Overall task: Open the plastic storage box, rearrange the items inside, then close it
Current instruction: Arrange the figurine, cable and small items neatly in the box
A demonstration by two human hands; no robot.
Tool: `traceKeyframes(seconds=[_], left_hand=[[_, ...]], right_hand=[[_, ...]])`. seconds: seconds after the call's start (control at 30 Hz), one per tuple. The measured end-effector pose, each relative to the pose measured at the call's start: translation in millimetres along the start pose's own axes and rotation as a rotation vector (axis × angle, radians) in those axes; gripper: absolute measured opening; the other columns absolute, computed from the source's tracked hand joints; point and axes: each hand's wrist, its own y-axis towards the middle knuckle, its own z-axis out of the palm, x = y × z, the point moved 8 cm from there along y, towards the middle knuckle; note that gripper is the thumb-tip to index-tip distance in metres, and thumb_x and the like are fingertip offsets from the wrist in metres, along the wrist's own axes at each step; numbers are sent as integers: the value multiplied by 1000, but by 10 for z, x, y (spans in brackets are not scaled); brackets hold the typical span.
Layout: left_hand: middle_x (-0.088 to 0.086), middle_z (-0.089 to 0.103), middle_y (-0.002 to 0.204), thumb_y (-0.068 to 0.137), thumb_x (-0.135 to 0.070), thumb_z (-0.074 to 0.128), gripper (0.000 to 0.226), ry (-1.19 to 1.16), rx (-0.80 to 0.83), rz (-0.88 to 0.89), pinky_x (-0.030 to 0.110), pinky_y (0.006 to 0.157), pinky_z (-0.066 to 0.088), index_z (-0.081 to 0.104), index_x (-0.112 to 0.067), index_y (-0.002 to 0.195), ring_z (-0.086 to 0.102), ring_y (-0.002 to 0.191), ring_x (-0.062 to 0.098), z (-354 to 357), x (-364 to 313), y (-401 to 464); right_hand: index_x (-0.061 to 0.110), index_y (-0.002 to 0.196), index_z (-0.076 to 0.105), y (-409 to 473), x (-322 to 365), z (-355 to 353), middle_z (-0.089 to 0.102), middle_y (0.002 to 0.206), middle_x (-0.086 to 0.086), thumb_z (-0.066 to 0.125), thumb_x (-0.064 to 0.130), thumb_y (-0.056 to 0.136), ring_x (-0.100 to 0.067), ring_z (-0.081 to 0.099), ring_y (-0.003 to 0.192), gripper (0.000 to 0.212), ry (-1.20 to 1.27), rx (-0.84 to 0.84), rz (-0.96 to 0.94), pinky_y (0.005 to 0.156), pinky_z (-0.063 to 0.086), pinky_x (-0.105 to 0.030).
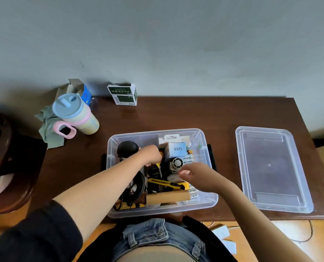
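Observation:
The clear plastic storage box (210, 200) stands open on the brown table, packed with items: a black round object (127, 148), a white carton marked Q88 (176, 150), a small fan (177, 163), a yellow utility knife (167, 183), black cables (138, 186) and a cardboard tube (168, 197). Its clear lid (270, 167) lies flat to the right. My left hand (151, 155) reaches into the box's middle with fingers curled down on something yellow and black; what it grips is hidden. My right hand (195, 174) hovers over the box's right half, fingers bent and apart, nothing visible in it.
A pastel lidded cup (74, 114) with a pink handle lies at the table's far left on a grey-green cloth (49, 125). A green-and-white carton (123, 94) and a blue box (84, 93) stand against the wall. A dark wooden chair (4, 159) is at left.

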Motion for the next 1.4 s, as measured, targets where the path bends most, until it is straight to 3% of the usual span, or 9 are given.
traceKeyframes(seconds=[0.13,0.3,0.47,0.57,0.67,0.8,0.93,1.1,1.4], left_hand=[[5,62,67,98,-20,47,25,-124,108,51,15,38,41,59,2,104,58,46,10,-154,90,-329],[-5,64,72,94,-32,57,18,-165,229,247,11,41,38,64,-15,91,61,51,2,-61,127,-694],[-19,62,62,94,-31,56,16,-121,229,372,10,43,37,67,-20,99,61,56,-2,-12,42,-711],[-12,69,82,97,-24,51,21,-149,104,380,15,54,45,71,-21,96,62,69,3,-124,-4,-525],[-4,65,112,97,-22,51,22,232,-134,373,29,78,50,67,-19,111,60,97,16,-216,-91,-305],[9,48,135,93,-42,54,48,762,-43,409,41,92,42,52,-11,130,38,127,27,68,-166,-103],[9,40,145,89,-51,55,62,1003,-72,392,46,106,30,47,-10,135,32,134,28,177,-199,10],[7,48,136,89,-55,50,59,1200,-161,364,40,102,29,52,-13,130,37,126,28,238,-232,47],[9,60,111,81,-36,62,37,829,69,302,35,74,45,58,-10,107,57,100,25,238,-97,130]], right_hand=[[7,94,66,108,95,5,70,90,-5,46,30,98,-21,67,85,30,205,-57,28,80,55,-39],[14,110,55,182,182,236,68,86,-1,50,39,96,-17,67,74,30,428,21,104,60,56,-28],[13,99,65,132,241,205,66,74,0,60,27,92,-8,60,58,16,625,10,8,50,48,-21],[8,95,66,79,130,103,66,75,1,60,24,92,-2,60,57,17,532,-14,16,51,44,-14],[10,95,64,8,-10,12,67,79,2,59,25,92,3,61,56,16,484,-76,50,53,44,-10],[16,93,64,-99,-129,-12,67,78,5,58,29,93,-3,62,61,14,427,-133,77,57,49,-16],[19,91,64,-187,-215,-52,68,78,5,58,31,92,-11,65,68,14,373,-202,96,70,55,-30],[20,92,63,-270,-277,-111,66,75,5,57,34,92,-16,64,69,15,259,-289,123,68,54,-36],[24,97,52,-350,-160,-279,62,76,7,50,39,94,-12,57,62,15,-259,-384,157,52,46,-23]])
